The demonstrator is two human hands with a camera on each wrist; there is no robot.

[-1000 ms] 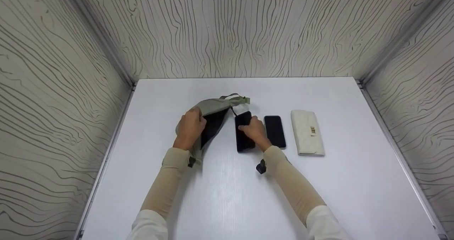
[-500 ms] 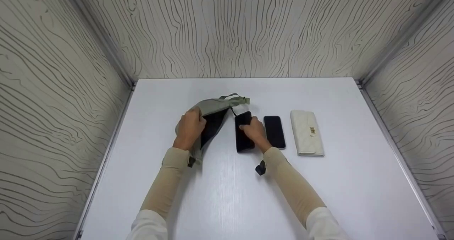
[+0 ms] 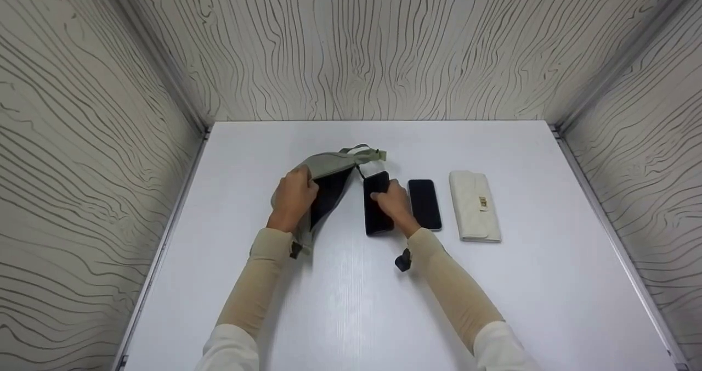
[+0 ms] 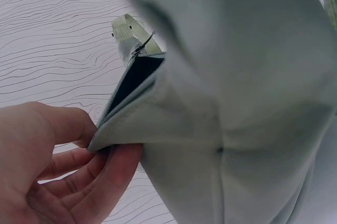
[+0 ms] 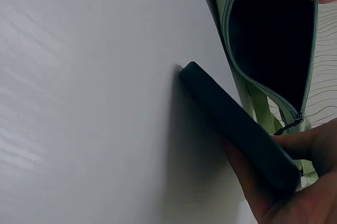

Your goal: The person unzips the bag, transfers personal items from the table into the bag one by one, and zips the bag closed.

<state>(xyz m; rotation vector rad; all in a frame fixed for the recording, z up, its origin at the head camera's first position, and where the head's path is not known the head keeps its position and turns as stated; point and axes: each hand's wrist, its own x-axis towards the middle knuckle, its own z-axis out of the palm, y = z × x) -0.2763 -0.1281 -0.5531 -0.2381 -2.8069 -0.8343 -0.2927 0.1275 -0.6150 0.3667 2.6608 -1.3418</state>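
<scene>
My left hand (image 3: 294, 195) pinches the edge of a grey-green zippered bag (image 3: 334, 162) and holds its mouth apart. In the left wrist view, thumb and fingers (image 4: 118, 174) close on a fold beside the zipper. The dark inside of the bag (image 5: 271, 34) shows in the right wrist view, with the zipper pull (image 5: 295, 125) at the near end. My right hand (image 3: 396, 202) grips a black phone (image 3: 377, 212) by its side, thumb over the screen, just right of the bag opening. Seen edge-on in the right wrist view, the phone (image 5: 237, 124) slants over the white table.
A second black phone (image 3: 425, 203) lies on the white table (image 3: 351, 305) right beside my right hand. Farther right is a cream quilted wallet (image 3: 473, 206) with a gold clasp. Wood-patterned walls (image 3: 351, 47) enclose the table at the back and both sides.
</scene>
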